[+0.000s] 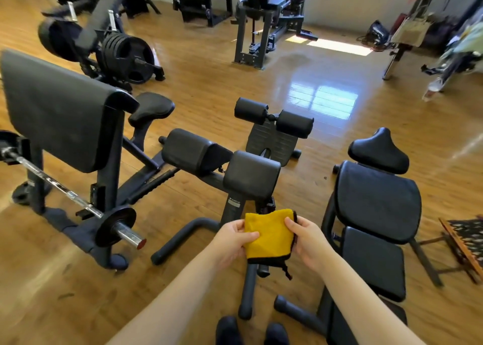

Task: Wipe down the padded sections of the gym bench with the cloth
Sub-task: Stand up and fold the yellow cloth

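Folded yellow microfibre cloth with black trim (pixel 269 236), pinched at both edges by left hand (pixel 233 240) and right hand (pixel 308 241), held up just short of the black padded hyperextension bench (pixel 251 175). No pad touched yet, so probably all the wiping left.

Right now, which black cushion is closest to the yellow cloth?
The square pad just above the yellow cloth, on the post in the middle. Its twin pad sits farther left, and the two round rollers lie beyond.
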Motion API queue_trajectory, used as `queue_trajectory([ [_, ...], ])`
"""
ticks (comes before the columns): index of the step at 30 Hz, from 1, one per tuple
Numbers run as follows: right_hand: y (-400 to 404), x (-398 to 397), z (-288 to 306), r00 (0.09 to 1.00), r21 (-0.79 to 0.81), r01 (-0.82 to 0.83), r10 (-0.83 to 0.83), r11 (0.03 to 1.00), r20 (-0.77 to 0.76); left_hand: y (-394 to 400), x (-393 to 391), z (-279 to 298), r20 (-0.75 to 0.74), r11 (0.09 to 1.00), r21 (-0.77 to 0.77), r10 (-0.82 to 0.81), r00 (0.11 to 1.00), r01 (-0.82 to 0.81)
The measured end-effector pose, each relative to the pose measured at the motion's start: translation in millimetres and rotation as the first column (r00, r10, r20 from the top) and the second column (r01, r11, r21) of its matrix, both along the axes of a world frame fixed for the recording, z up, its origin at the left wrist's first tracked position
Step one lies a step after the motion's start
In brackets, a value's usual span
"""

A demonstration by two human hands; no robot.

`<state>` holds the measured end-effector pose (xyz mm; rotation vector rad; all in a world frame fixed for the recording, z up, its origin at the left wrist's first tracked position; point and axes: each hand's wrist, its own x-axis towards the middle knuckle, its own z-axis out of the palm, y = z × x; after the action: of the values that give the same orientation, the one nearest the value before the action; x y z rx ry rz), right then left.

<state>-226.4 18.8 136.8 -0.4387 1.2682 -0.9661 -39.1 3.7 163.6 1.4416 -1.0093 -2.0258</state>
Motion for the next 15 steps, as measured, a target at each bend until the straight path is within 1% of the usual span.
queue_trajectory([
  [2,3,3,4,0.995,-0.035,0.002,-0.005,0.999,-0.102,-2,-1,-5,0.224,0.986,-0.167,0.051,0.973,-0.014],
  [3,3,5,5,0.987,-0.049,0.009,-0.017,0.999,-0.158,-2,-3,-5,0.298,0.966,-0.257,0.094,0.95,-0.015],
  [4,3,8,4,0.979,-0.054,0.023,-0.034,0.998,-0.203,-1,-5,-5,0.332,0.946,-0.323,0.135,0.934,-0.022],
  [5,3,10,4,0.974,-0.048,0.036,-0.046,0.998,-0.224,-1,-8,-7,0.335,0.934,-0.356,0.168,0.927,-0.041],
  [6,3,12,2,0.979,-0.034,0.048,-0.054,0.998,-0.194,1,-11,-8,0.326,0.927,-0.366,0.204,0.923,-0.076],
  [7,3,14,0,0.992,-0.002,0.054,-0.054,0.999,-0.111,3,-13,-8,0.323,0.927,-0.357,0.243,0.915,-0.12],
  [8,5,14,-1,0.999,0.024,0.043,-0.043,0.999,0.005,4,-16,-7,0.314,0.932,-0.32,0.273,0.909,-0.169],
  [9,6,14,-1,0.993,0.031,0.023,-0.027,0.999,0.119,4,-18,-8,0.289,0.94,-0.254,0.3,0.909,-0.23],
  [10,8,13,2,0.982,0.024,-0.005,0.0,1.0,0.187,2,-19,-10,0.239,0.944,-0.162,0.319,0.917,-0.286],
  [11,8,12,4,0.98,0.021,-0.037,0.033,0.999,0.194,-1,-20,-10,0.168,0.945,-0.071,0.328,0.93,-0.32],
  [12,7,11,4,0.99,0.017,-0.071,0.069,0.997,0.12,-3,-20,-7,0.098,0.945,-0.008,0.326,0.94,-0.327],
  [13,5,8,5,0.992,-0.002,-0.118,0.117,0.993,-0.046,-7,-19,-4,0.057,0.949,-0.003,0.316,0.947,-0.316],
  [14,1,6,6,0.947,-0.017,-0.163,0.152,0.986,-0.285,-12,-20,-1,0.054,0.952,-0.041,0.306,0.95,-0.305],
  [15,-1,5,7,0.861,-0.06,-0.203,0.149,0.977,-0.487,-15,-21,0,0.073,0.95,-0.101,0.303,0.95,-0.295],
])
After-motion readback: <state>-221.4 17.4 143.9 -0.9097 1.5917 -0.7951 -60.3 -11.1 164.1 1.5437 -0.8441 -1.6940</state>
